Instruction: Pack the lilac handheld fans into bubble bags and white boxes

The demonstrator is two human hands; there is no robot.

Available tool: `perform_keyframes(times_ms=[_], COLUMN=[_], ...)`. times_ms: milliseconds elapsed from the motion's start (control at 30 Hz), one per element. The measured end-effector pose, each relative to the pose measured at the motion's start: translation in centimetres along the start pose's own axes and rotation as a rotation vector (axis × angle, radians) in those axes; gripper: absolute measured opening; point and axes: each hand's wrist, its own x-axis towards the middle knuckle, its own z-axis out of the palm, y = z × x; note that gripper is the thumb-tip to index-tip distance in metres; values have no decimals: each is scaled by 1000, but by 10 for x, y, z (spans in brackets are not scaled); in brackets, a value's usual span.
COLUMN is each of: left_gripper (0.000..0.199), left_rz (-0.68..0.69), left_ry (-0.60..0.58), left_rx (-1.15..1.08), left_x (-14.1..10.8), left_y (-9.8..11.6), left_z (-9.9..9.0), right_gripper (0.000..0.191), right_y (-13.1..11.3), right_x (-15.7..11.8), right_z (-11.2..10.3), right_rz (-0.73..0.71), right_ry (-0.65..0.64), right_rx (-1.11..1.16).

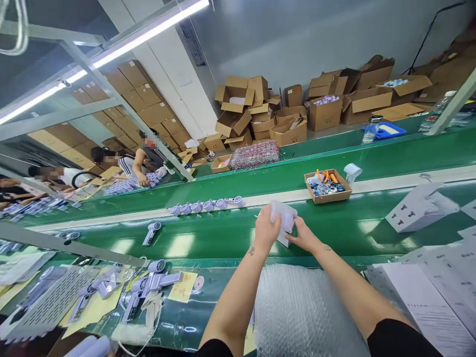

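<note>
In the middle of the head view my left hand point(267, 229) is closed round a whitish bubble-wrapped bundle point(284, 214); what is inside cannot be made out. Just below the bundle is a small white box point(283, 239), partly hidden by my hands. My right hand point(305, 236) has its fingers bent against the box and the bundle's lower right side. Both hands are over the green conveyor belt point(223, 233). A stack of bubble wrap sheets point(301, 312) lies between my forearms.
Lilac handheld fans point(208, 205) stand in a row on the pale strip. A cardboard tray point(327, 188) holds small parts and orange-handled tool. White boxes point(420, 210) are at right; more fans point(150, 282) lie at left. Co-workers point(145, 158) sit along the line.
</note>
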Motion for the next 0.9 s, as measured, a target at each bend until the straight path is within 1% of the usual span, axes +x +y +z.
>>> perform_keyframes(times_ms=[67, 167, 200, 233, 333, 367, 433, 500, 533, 600, 700, 767, 800, 900], left_gripper=[38, 34, 32, 30, 26, 26, 28, 35, 39, 44, 39, 38, 37, 34], left_rz=[76, 34, 36, 62, 160, 158, 98, 33, 28, 89, 239, 269, 254, 169], left_ry=[-46, -22, -50, -115, -399, -475, -570, -617, -632, -650, -643, -620, -630, -722], left_rx=[145, 268, 304, 347, 523, 590, 707, 768, 773, 747, 692, 685, 692, 737], left_x=[8, 9, 5, 1, -5, -3, 7, 19, 23, 24, 10, -2, -7, -16], left_y=[0, 3, 5, 8, 21, 26, 35, 43, 46, 51, 52, 46, 40, 19], left_z=[-2, -3, -2, 0, 7, 10, 16, 20, 22, 24, 23, 24, 25, 30], right_gripper=[43, 40, 41, 44, 57, 60, 60, 57, 55, 54, 53, 53, 53, 52], right_y=[0, 1, 1, 2, 4, 4, 3, 2, 2, 2, 2, 0, -2, -6], right_x=[1, 4, 5, 5, 5, 4, 2, 2, 2, 2, 1, 0, -1, -2], right_z=[6, 10, 9, 9, 7, 6, 4, 0, -2, -8, -17, -20, -20, -20], right_rz=[-4, -16, -18, -17, -20, -28, -40, -21, -3, 34, 69, 86, 93, 104], right_ry=[21, 41, 45, 49, 31, 12, -19, -22, -16, -5, -18, -26, -24, -21], right_rx=[26, 63, 74, 85, 114, 122, 134, 141, 145, 151, 152, 141, 133, 114])
